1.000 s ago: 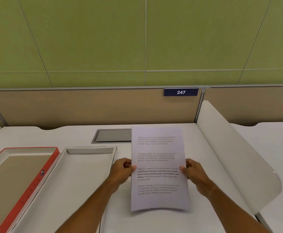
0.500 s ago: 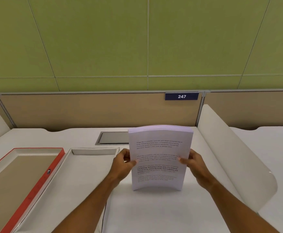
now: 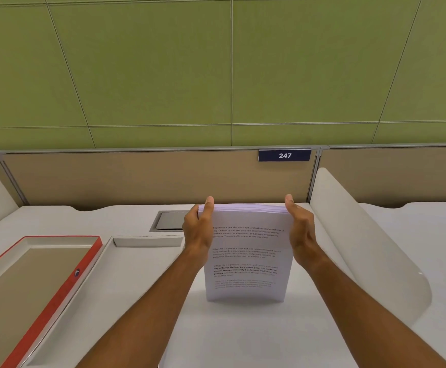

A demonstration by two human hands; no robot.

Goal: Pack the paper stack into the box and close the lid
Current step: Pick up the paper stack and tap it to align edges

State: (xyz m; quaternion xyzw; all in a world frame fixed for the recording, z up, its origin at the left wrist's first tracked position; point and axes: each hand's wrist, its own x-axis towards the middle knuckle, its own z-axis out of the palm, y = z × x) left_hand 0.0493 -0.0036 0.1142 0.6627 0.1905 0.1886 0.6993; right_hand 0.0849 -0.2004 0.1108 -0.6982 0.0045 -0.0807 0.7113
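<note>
A thick stack of printed white paper [image 3: 245,261] stands upright on its bottom edge on the white desk, printed side facing me. My left hand [image 3: 199,229] grips its upper left edge and my right hand [image 3: 300,229] grips its upper right edge, thumbs over the top. To the left lies the open white box tray [image 3: 105,288], nothing inside it. Further left lies the lid [image 3: 65,288] with a red rim, turned inside up with a tan interior.
A curved white divider [image 3: 362,251] rises on the right of the desk. A grey cable hatch [image 3: 168,221] sits behind the paper. A tan partition with a "247" plate [image 3: 284,155] closes the back.
The stack went from tilted and held at mid-height to standing upright on the desk. Both hands slid up from its sides to its top corners.
</note>
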